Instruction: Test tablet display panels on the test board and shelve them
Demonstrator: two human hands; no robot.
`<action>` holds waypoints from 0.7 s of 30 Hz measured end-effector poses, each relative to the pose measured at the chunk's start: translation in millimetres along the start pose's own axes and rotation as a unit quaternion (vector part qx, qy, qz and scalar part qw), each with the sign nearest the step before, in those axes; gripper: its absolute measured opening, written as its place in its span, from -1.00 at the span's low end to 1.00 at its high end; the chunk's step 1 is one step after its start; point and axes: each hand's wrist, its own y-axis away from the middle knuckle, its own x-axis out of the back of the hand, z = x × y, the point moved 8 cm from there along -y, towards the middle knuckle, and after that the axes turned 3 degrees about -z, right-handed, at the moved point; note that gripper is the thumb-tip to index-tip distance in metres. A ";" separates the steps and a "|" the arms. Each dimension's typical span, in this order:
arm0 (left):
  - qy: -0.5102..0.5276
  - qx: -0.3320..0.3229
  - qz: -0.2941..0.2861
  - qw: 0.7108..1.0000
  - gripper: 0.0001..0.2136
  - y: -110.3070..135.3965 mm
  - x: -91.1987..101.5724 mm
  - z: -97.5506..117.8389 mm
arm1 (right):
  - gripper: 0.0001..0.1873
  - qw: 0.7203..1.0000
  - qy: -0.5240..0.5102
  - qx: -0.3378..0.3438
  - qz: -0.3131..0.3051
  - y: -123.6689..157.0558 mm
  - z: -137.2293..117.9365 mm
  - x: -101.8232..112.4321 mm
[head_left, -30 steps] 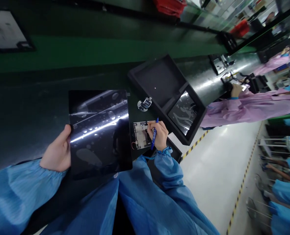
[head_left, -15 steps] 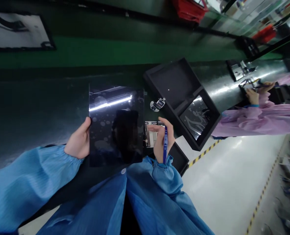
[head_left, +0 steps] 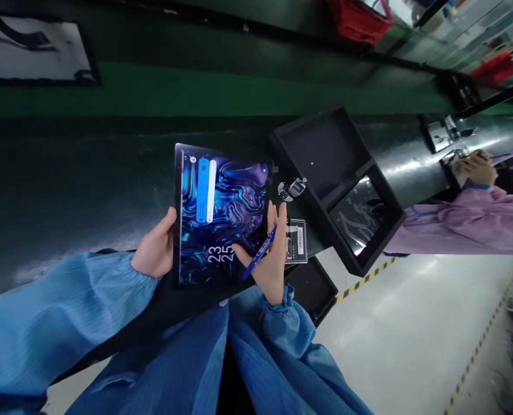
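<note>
1. A tablet [head_left: 222,213] is held up just above the near edge of the dark green table [head_left: 66,173], between both hands. Its screen is lit with a blue and purple swirl pattern, a pale bar and the figures 23 25.
2. The tablet's left edge is gripped by the left hand [head_left: 153,253], with the thumb curled over the front and the other fingers hidden behind.
3. The right edge is met by the right hand [head_left: 270,262]. Its thumb is laid on the lower right part of the screen, and its fingers are closed round a blue pen [head_left: 259,253] that slants down to the left across the palm.
4. Both arms are covered by blue sleeves [head_left: 57,323] gathered at the wrist.
5. A small printed card [head_left: 297,241] is seen on the table just right of the right hand, partly hidden by it.
6. A shiny metal tally counter [head_left: 291,188] lies just beyond the tablet's upper right corner.
7. A black tray [head_left: 321,153] with compartments is set at an angle to the right of the counter; a glossy dark panel [head_left: 358,213] rests in its nearer compartment.
8. Further right, a co-worker's pink sleeve [head_left: 464,225] is stretched over the table, with that hand [head_left: 476,168] at small parts.
9. A red crate [head_left: 360,20] is seen at the far side.
</note>
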 end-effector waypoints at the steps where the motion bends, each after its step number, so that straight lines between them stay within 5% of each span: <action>1: 0.003 0.003 0.006 1.000 -0.65 0.9 -0.6 0.1 | 0.13 1.000 -0.015 0.000 0.001 0.2 0.0 -0.7; 10: 0.036 -0.014 0.017 0.999 -0.62 7.6 -4.9 0.6 | -0.08 0.994 -0.106 0.016 0.021 6.6 4.7 6.3; 16: -0.003 -0.028 -0.050 0.998 -0.58 4.9 -6.8 -3.5 | -0.52 0.991 -0.057 0.040 0.115 -33.7 -4.9 58.6; 21: -0.052 -0.047 -0.082 0.994 -0.50 3.6 -5.7 -7.4 | -0.70 0.994 0.106 0.036 0.006 -84.7 -13.5 70.1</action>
